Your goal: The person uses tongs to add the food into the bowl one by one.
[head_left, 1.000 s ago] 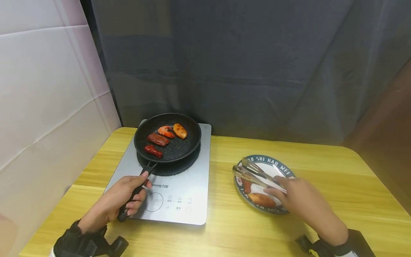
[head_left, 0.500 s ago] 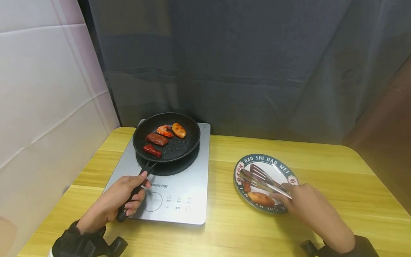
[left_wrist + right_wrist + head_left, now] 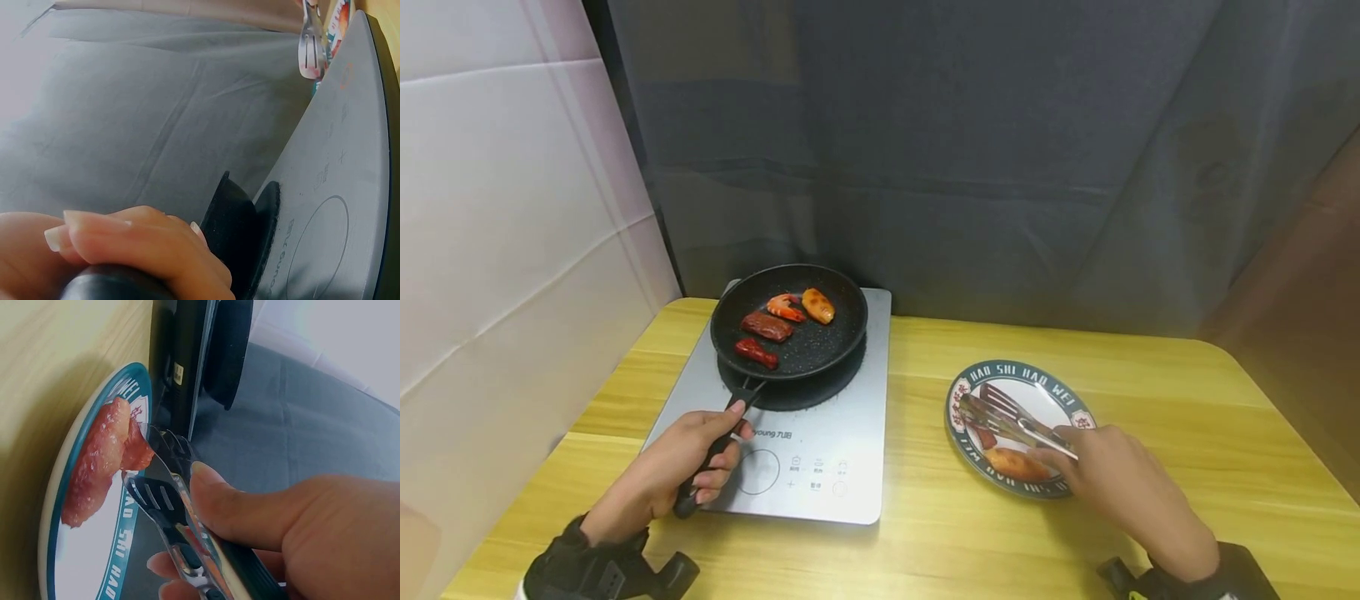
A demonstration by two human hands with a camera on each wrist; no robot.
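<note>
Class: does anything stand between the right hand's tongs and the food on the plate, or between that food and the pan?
Nothing visible stands between the tongs in the right hand and the smaller piece by their tips. Between plate and pan stand only the edge of the cooker and the pan's raised rim.

Tongs (image 3: 1000, 421) shifted right over plate (image 3: 1007, 369), golden-brown piece (image 3: 1017, 465) nudged right — red piece (image 3: 136, 450) too
</note>
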